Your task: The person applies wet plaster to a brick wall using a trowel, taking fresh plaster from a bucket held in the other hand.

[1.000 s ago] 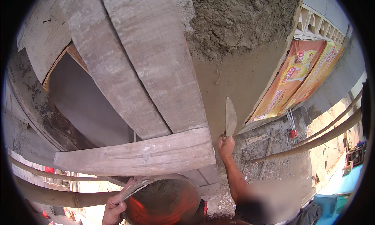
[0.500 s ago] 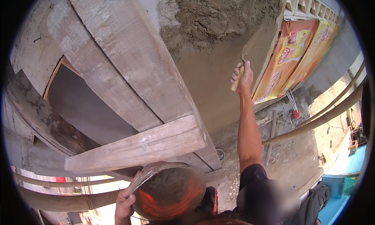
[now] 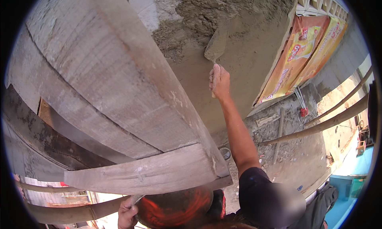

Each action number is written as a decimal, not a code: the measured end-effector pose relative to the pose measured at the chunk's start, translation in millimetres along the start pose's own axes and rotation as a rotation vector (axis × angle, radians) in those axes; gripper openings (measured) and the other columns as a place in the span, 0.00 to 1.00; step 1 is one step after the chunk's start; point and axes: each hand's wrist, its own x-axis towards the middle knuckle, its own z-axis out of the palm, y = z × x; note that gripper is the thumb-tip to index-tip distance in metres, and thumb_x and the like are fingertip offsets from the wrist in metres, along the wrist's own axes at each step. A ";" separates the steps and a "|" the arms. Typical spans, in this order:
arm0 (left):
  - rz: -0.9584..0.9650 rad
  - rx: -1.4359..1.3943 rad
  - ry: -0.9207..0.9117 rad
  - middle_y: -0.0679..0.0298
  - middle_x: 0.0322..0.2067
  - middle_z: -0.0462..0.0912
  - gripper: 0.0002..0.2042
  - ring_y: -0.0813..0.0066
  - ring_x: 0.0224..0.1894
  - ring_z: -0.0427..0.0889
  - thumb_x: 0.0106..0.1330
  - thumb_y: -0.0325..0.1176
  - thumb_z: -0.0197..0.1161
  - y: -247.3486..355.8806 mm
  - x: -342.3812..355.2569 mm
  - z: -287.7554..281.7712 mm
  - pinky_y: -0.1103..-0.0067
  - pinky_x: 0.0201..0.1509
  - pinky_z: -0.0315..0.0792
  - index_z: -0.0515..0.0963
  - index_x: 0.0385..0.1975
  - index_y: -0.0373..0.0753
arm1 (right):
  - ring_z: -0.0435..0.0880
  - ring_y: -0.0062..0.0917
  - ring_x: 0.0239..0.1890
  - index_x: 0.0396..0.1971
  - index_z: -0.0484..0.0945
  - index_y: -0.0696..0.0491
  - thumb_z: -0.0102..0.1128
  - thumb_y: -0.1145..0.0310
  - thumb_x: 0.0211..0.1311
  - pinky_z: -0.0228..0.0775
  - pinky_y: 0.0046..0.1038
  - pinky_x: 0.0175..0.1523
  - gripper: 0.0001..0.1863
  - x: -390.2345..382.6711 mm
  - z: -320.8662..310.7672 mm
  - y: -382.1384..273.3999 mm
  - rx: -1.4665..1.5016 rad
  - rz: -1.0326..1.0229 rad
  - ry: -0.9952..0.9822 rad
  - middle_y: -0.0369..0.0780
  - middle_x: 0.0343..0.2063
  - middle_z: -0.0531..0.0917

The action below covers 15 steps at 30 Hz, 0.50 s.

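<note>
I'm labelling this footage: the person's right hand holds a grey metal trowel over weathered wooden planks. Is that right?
Only the surface is wrong: in the head view, the right hand holds the grey metal trowel over damp-looking grey-brown mortar, not over the weathered wooden planks.

This looks like a building site. A freshly mortared wall (image 3: pixel 246 70), rough boards (image 3: pixel 115 82), bamboo poles (image 3: pixel 67 214) and dusty ground (image 3: pixel 298 149) show it.

An orange-and-yellow banner (image 3: pixel 296 60) hangs below white openwork blocks (image 3: pixel 318 1) at the upper right. Bamboo poles (image 3: pixel 71 214) cross the lower left; another pole (image 3: pixel 334 122) slants at right, above a light-blue surface (image 3: pixel 343 205).
</note>
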 end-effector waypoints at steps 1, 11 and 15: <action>0.007 0.012 0.004 0.63 0.43 0.84 0.29 0.82 0.35 0.78 0.67 0.42 0.65 -3.1 -0.6 -3.8 0.85 0.39 0.71 0.70 0.62 0.28 | 0.65 0.15 0.10 0.25 0.69 0.54 0.44 0.55 0.77 0.59 0.22 0.14 0.21 -1.2 2.3 3.0 -0.036 0.001 0.012 0.32 0.12 0.66; 0.123 -0.064 -0.047 0.59 0.49 0.83 0.28 0.79 0.45 0.80 0.66 0.42 0.65 22.9 12.3 29.5 0.82 0.48 0.73 0.72 0.58 0.26 | 0.83 0.56 0.33 0.49 0.76 0.69 0.49 0.53 0.72 0.74 0.48 0.40 0.29 -32.4 -10.2 65.7 -0.769 -0.225 0.069 0.59 0.28 0.82; 0.109 -0.048 -0.048 0.59 0.49 0.83 0.26 0.78 0.45 0.81 0.66 0.40 0.64 20.1 13.9 21.3 0.82 0.49 0.73 0.73 0.58 0.27 | 0.83 0.54 0.32 0.48 0.76 0.69 0.50 0.54 0.72 0.75 0.47 0.38 0.28 -59.3 -69.4 90.1 -0.889 -0.164 0.126 0.57 0.27 0.83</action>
